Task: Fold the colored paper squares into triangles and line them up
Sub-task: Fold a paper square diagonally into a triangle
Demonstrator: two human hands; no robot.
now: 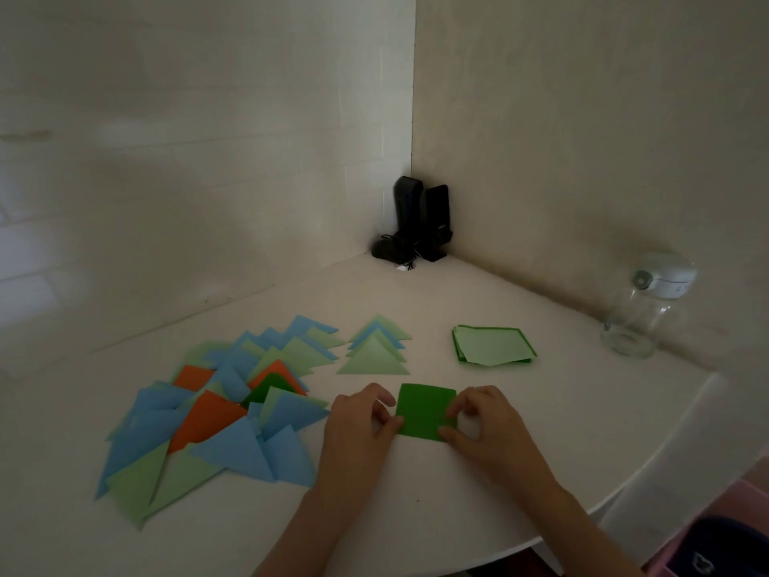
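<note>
A white table (416,514) with a rounded front edge is filling the lower half of the view, fitting into a corner between two pale walls. On its left part, a big loose spread of folded triangles (216,414) is lying in overlapping layers of blue, light green, orange and one dark green; how many there are cannot be counted, since many are covering each other. Just right of it, a small column of triangles (376,351) is sitting with points facing the wall, light green and blue overlapping. Further right, a stack of unfolded squares (493,345) is resting flat, light green on top with darker green edges showing underneath.

Near the right wall a clear glass jar (636,318) with a white lid is standing upright; nothing can be made out inside it. In the corner, dark upright devices (424,222) with cables are standing, too dim to identify.

At the front, a dark green paper square (424,410) is lying flat on the table between the hands. The left hand (358,426) is pinching its near left corner with curled fingers and thumb. The right hand (482,426) is pinching its near right corner, thumb and forefinger curling round the edge. At bottom right, pink and dark shapes are being cut off by the frame.
</note>
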